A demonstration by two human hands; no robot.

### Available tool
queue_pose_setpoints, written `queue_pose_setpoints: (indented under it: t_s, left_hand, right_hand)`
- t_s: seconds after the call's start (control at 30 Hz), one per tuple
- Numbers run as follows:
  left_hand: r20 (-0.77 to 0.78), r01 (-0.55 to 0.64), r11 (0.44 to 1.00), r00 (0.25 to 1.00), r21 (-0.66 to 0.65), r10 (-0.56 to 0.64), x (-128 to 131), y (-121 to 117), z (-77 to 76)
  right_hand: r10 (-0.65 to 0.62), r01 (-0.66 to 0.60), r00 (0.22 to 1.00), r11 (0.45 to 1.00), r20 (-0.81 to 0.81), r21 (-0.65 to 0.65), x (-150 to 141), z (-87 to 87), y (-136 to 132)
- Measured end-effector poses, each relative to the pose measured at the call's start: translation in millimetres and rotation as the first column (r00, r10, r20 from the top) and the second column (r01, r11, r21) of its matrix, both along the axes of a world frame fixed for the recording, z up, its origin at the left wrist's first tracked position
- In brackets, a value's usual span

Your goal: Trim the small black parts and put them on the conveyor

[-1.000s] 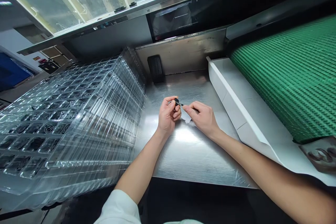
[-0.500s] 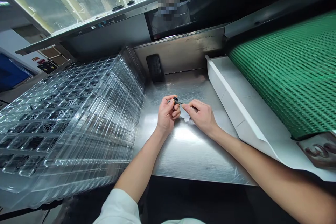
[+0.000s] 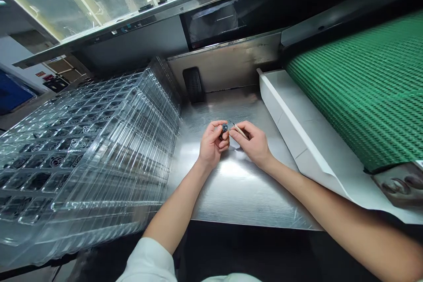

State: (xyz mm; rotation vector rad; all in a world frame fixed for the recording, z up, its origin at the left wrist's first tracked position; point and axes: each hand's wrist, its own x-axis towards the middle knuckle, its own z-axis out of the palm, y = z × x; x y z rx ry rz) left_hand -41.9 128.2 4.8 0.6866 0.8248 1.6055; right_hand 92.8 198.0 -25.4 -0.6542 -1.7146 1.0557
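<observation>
- Left hand (image 3: 212, 144): fingers pinch small dark ring (image 3: 224, 128), raised off steel bench (image 3: 238, 194), easy to reach
- Right hand (image 3: 253, 144): fingers narrow on pale stick (image 3: 239, 131), tip just beside ring
- Clear trays (image 3: 142, 141) stacked left

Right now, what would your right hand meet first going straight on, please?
The pale stick in the right hand would first meet the small dark part in the left hand; depth is unclear.

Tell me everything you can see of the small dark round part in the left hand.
The small dark round part shows a ringed circular end, dark with a bluish tint; its material cannot be told. It is pinched, roughly upright, in the fingers of the left hand, above the steel bench top. The thin pale stick in the right hand points towards it; whether they touch is unclear.
</observation>
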Motion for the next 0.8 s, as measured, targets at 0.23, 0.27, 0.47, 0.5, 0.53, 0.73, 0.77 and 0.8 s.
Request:
queue_pose_setpoints:
  t_s: [0.23, 0.27, 0.47, 0.5, 0.53, 0.73, 0.77, 0.8]
  left_hand:
    - [-0.117, 0.028, 0.992, 0.992, -0.121, -0.042, 9.5, 3.0, -11.0]
    - [-0.123, 0.023, 0.994, 0.992, -0.109, -0.036, 10.2, 2.7, -12.0]
    - [-0.101, 0.087, 0.996, 0.991, -0.009, -0.087, 0.1, 0.9, -5.6]
    - [-0.105, 0.084, 0.996, 0.991, -0.036, -0.087, -0.8, 0.0, -3.6]
    - [-0.113, 0.078, 0.995, 0.99, -0.066, -0.085, -1.0, -0.7, -1.9]
    - [-0.264, -0.088, 0.982, 0.964, -0.168, 0.041, -0.4, 7.2, -10.4]
    - [-0.326, -0.137, 0.976, 0.942, -0.169, 0.076, -1.5, 9.1, -14.1]
    - [-0.395, -0.186, 0.97, 0.912, -0.157, 0.11, -2.8, 10.4, -17.4]
  right_hand:
    - [0.028, -0.023, 0.998, 0.997, 0.06, -0.072, 2.5, 3.3, -4.7]
    - [-0.012, 0.016, 0.995, 0.999, 0.096, -0.033, 3.7, 4.2, -5.8]
    - [-0.142, 0.144, 0.922, 0.989, 0.36, 0.021, 8.7, 10.5, -3.7]
    - [-0.152, 0.156, 0.909, 0.988, 0.387, 0.021, 9.2, 11.8, -3.7]
    - [-0.16, 0.167, 0.898, 0.986, 0.409, 0.019, 9.5, 13.3, -4.1]
    - [-0.194, 0.2, 0.856, 0.979, 0.48, 0.039, 10.1, 13.7, -2.6]
    - [-0.195, 0.2, 0.848, 0.979, 0.493, 0.043, 11.3, 9.0, 0.6]
    - [-0.193, 0.185, 0.837, 0.98, 0.511, 0.067, 13.0, 2.2, 5.1]
